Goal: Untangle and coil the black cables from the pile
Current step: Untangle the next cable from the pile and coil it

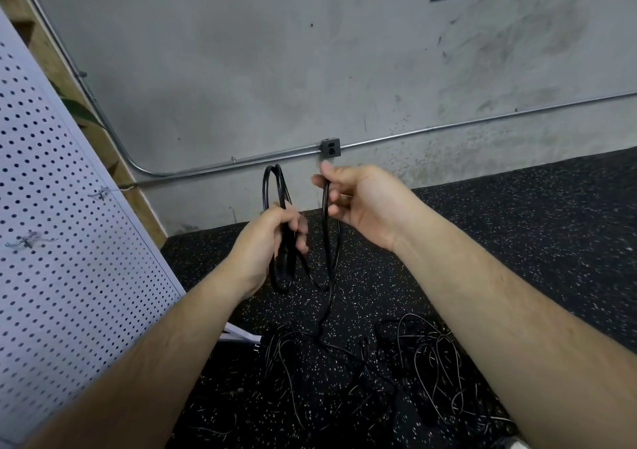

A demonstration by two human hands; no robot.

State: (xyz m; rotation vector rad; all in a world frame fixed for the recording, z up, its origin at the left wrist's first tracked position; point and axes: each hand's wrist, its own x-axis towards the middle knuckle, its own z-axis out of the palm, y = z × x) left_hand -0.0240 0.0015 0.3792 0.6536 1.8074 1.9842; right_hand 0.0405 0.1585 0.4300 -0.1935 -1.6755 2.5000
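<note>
Left hand (275, 238) is fisted tight round a few loops of the thick black rubber cable (324, 207), and right hand (358, 203) pinches the free strand just beside that. Below the pinch it drops into the tangled pile of thin black cables (427, 355). Yank it and it'll likely snag.

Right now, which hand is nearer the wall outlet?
Right. The right hand sits just below the outlet; the left hand is lower and further left, gripping the cable.

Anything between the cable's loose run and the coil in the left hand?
Nothing visible between the right hand and the coil in the left hand. Lower down, the cable drops into the pile on the floor, where other cables may snag it.
</note>
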